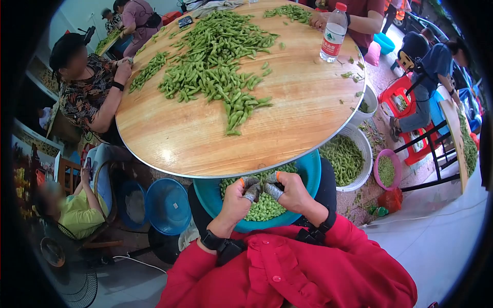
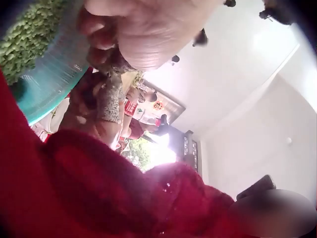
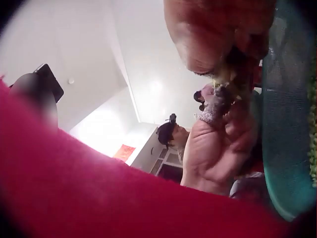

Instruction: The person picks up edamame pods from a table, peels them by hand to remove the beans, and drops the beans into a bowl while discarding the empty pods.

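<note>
She sits close against the round wooden table [image 1: 205, 138] in a red jacket, with a teal basin [image 1: 309, 172] on her lap, tucked partly under the table's edge. The basin holds a heap of shelled green beans [image 1: 264, 208]. Both hands are over it, drawn together so that the fingertips meet above the beans. The left hand [image 1: 233, 203] and the right hand [image 1: 297, 194] have their fingers curled inward, and grey finger covers [image 1: 251, 192] with orange bands sit on several tips.

From the right wrist, a pale greenish bit [image 3: 220, 75] shows pinched at the right hand's fingertips, too blurred to name. The left hand's covered fingers press up against the same spot, but I cannot tell whether they grip it too.

A broad pile of edamame pods [image 1: 215, 66] is spread over the far half of the table, well away from her hands, and a water bottle [image 1: 333, 35] stands upright near the far right edge. Other people sit round the table with their hands among the pods.

On the floor to her right, a white bucket [image 1: 365, 154] full of pods stands just beside a small pink bowl [image 1: 379, 172]. A blue basin [image 1: 167, 205] lies to her left
</note>
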A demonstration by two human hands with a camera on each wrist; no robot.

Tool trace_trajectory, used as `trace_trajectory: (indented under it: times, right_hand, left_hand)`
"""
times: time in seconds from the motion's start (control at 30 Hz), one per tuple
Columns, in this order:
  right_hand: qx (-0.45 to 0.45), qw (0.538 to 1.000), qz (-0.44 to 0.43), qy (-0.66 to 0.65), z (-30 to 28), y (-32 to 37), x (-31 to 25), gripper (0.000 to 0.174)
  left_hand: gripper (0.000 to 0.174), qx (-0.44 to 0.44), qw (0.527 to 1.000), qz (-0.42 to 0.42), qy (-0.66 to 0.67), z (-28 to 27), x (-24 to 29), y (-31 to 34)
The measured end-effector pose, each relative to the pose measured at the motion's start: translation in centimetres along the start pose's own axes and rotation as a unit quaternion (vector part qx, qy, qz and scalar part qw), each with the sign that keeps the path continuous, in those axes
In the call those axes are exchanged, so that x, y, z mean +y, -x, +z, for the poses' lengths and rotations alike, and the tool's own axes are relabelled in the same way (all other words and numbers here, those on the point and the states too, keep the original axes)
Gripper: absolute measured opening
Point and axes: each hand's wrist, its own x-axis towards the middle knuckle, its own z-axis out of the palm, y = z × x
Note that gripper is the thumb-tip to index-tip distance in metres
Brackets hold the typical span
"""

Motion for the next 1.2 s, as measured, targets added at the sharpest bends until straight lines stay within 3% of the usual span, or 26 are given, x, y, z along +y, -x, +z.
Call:
trace_trajectory:
  times: [0.13,0.23,0.33,0.43,0.47,0.5,0.53,0.57,0.7,0.73,0.83,0.93,1.0,1.07,1.13,1.2]
  right_hand:
    - [-0.029,0.999,0.006,-0.012,0.2,0.3,0.8,0.010]
    - [-0.020,0.999,-0.029,0.016,0.8,0.2,1.2,0.009]
    - [-0.016,0.998,-0.026,0.059,-0.2,0.3,1.2,0.006]
    - [0.072,0.994,0.000,0.086,-4.4,1.2,3.2,0.009]
    - [0.125,0.982,0.021,0.138,-6.5,1.5,3.3,0.011]
    - [0.189,0.959,-0.011,0.209,-8.5,1.9,5.3,0.010]
    - [0.183,0.939,0.133,0.259,-10.7,2.6,5.0,0.010]
    - [0.218,0.929,0.108,0.278,-12.1,3.4,6.4,0.009]
    - [0.279,0.936,0.063,0.203,-13.7,4.7,6.1,0.021]
    - [0.254,0.943,0.112,0.181,-13.6,5.0,6.2,0.029]
    - [0.241,0.961,0.091,0.101,-11.6,4.2,5.5,0.023]
    - [0.154,0.985,0.061,0.046,-9.2,2.7,2.5,0.018]
    - [0.073,0.996,0.039,0.013,-7.5,1.5,0.8,0.018]
    - [0.014,0.997,0.036,-0.061,-5.3,0.0,-0.4,0.019]
    - [-0.028,0.993,0.029,-0.112,-3.5,-1.2,-1.0,0.020]
    - [-0.068,0.974,0.073,-0.204,-2.6,-1.9,-1.8,0.021]
  left_hand:
    - [0.016,0.000,0.989,-0.089,0.121,-0.1,-0.8,-0.2]
    - [0.021,-0.001,0.972,-0.083,0.221,-0.4,-2.3,-0.6]
    - [0.024,0.032,0.999,-0.005,0.015,0.4,-2.5,-1.0]
    - [0.023,0.023,0.944,0.076,-0.319,-0.1,0.1,0.0]
    - [0.021,0.039,0.930,0.109,-0.348,-0.1,1.8,0.0]
    - [0.020,0.080,0.910,0.151,-0.379,-0.5,2.5,-0.7]
    - [0.020,0.119,0.885,0.193,-0.407,-0.9,3.2,-1.5]
    - [0.020,0.158,0.856,0.234,-0.433,-1.2,4.0,-2.4]
    - [0.023,0.188,0.763,0.221,-0.578,-1.9,7.0,-7.2]
    - [0.024,0.189,0.735,0.216,-0.614,-2.1,6.8,-8.1]
    - [0.024,0.155,0.697,0.247,-0.655,-2.7,5.8,-9.1]
    - [0.016,0.134,0.723,0.273,-0.621,-3.2,5.1,-7.2]
    - [0.018,0.125,0.862,0.219,-0.440,-3.4,4.4,-5.8]
    - [0.024,0.094,0.946,0.184,-0.250,-3.2,4.0,-4.4]
    - [0.032,0.038,0.983,0.168,-0.062,-2.5,4.1,-2.9]
    - [0.037,-0.014,0.987,0.158,0.018,-2.1,4.1,-1.8]
